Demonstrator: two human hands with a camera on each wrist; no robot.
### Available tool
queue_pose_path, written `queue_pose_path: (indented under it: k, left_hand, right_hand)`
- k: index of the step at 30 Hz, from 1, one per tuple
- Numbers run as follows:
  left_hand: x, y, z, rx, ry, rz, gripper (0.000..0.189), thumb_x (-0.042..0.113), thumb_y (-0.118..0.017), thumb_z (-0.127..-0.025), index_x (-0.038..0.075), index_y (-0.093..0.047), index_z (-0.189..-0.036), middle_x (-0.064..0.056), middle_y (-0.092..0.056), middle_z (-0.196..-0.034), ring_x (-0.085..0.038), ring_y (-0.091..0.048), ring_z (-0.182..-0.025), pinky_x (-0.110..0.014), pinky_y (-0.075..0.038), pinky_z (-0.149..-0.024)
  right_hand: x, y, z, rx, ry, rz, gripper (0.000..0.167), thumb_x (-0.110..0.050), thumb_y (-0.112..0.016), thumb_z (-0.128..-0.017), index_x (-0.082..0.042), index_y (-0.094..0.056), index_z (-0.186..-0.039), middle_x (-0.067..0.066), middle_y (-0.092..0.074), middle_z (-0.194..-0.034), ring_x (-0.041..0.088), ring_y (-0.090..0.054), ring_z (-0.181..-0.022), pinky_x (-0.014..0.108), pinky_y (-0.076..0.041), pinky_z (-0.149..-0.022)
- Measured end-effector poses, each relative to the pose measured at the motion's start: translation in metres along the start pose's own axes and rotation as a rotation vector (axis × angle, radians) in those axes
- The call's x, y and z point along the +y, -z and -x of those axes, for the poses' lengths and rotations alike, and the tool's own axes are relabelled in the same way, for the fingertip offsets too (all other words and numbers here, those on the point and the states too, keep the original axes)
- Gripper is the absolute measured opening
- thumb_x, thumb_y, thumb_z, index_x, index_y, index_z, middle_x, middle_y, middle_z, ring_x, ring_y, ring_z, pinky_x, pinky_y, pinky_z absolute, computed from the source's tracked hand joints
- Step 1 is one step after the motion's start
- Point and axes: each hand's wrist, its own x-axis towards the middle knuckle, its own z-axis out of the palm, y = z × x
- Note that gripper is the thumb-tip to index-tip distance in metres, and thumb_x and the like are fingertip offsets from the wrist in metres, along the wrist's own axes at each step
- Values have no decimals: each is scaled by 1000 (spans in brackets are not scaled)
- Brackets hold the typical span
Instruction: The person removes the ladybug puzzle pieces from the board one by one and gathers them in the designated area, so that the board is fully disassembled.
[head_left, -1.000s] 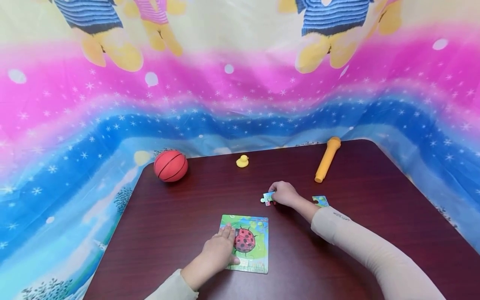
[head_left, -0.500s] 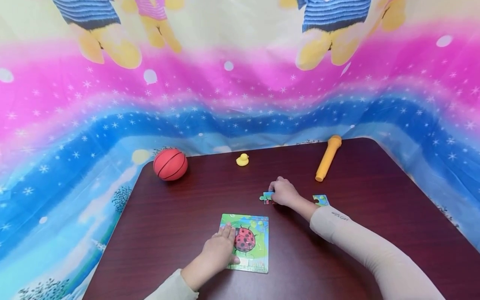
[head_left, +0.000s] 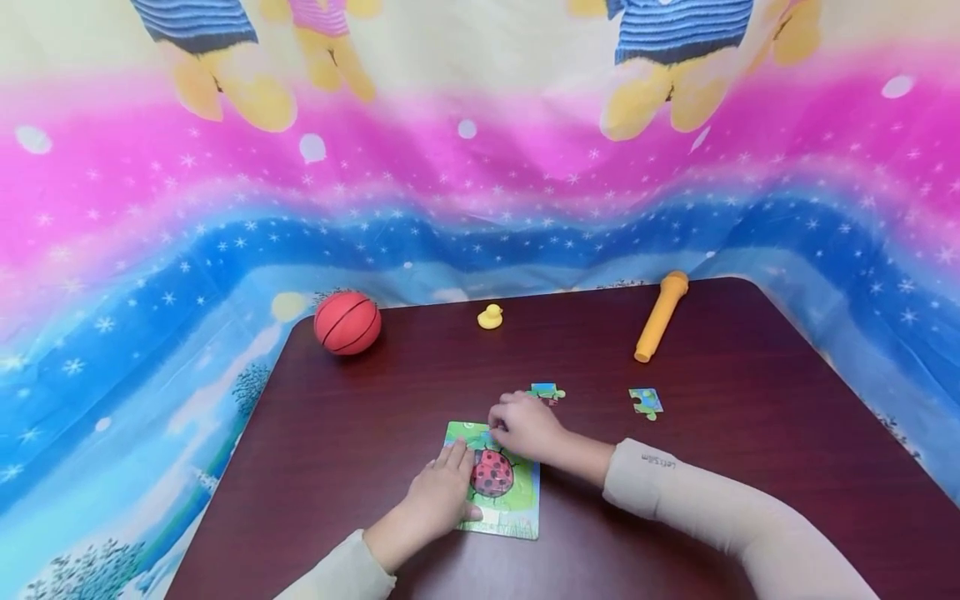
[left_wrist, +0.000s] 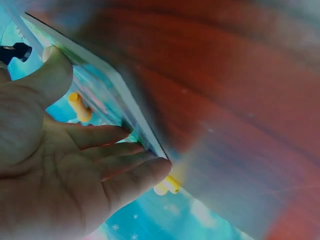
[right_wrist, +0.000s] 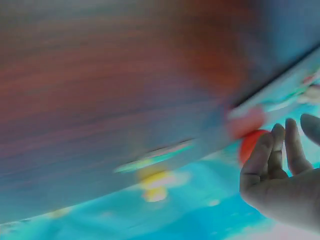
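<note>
A square ladybug jigsaw puzzle point(head_left: 498, 496) lies near the middle of the table. My left hand point(head_left: 438, 498) rests flat on its left side, fingers extended and thumb near the lower edge. In the left wrist view, the fingers lie along the puzzle board point(left_wrist: 117, 80). Above the puzzle's upper right part is my right hand point(head_left: 527, 427), fingers bent loosely and nothing seen between them. Just behind it a loose puzzle piece point(head_left: 546, 392) lies on the table, partly covered by the hand. Farther right lies a second loose piece point(head_left: 647, 402), fully visible.
Along the back of the table point(head_left: 360, 417) are a red ball point(head_left: 348, 323), a small yellow rubber duck point(head_left: 491, 317) and an orange-yellow toy microphone point(head_left: 662, 317). A printed curtain point(head_left: 465, 242) hangs behind the table and along its sides.
My right hand has let go of the nearer loose piece and moved left and toward me, over the puzzle's upper edge. The left hand stays on the puzzle.
</note>
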Motion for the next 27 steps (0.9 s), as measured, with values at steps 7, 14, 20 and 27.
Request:
queue_pose_path:
  k: [7,14,20,27]
  left_hand:
    - [-6,-1,2,-30,14,172,90,48,-71,-78,-5,-35,-141,-25,-23,-151,-42,-25,-137,-52,-47,-90]
    - [-16,1,10,-37,-33,193,91,46,-73,-77,-9,-36,-140,-25,-27,-150,-41,-27,-137,-50,-43,-98]
    - [-20,0,14,-36,10,107,95,53,-71,-75,-6,-36,-141,-21,-28,-150,-36,-26,-138,-47,-37,-104]
    - [-22,-2,16,-37,61,83,99,58,-68,-74,-5,-33,-143,-20,-26,-152,-35,-26,-139,-49,-33,-107]
  right_hand:
    - [-38,-7,4,-197,44,108,31,-41,-74,-74,-15,-70,-91,-5,-51,-77,12,-48,-68,28,-44,-60]
    - [-49,-13,9,-226,18,111,44,-47,-76,-71,-13,-69,-97,-3,-48,-82,13,-44,-70,26,-41,-57]
    - [-51,-17,9,-219,32,141,41,-47,-76,-69,-14,-70,-92,-4,-47,-78,12,-44,-68,26,-41,-56]
    - [-54,-19,2,-216,10,98,34,-41,-77,-68,-14,-68,-87,-5,-46,-77,11,-44,-68,26,-42,-59]
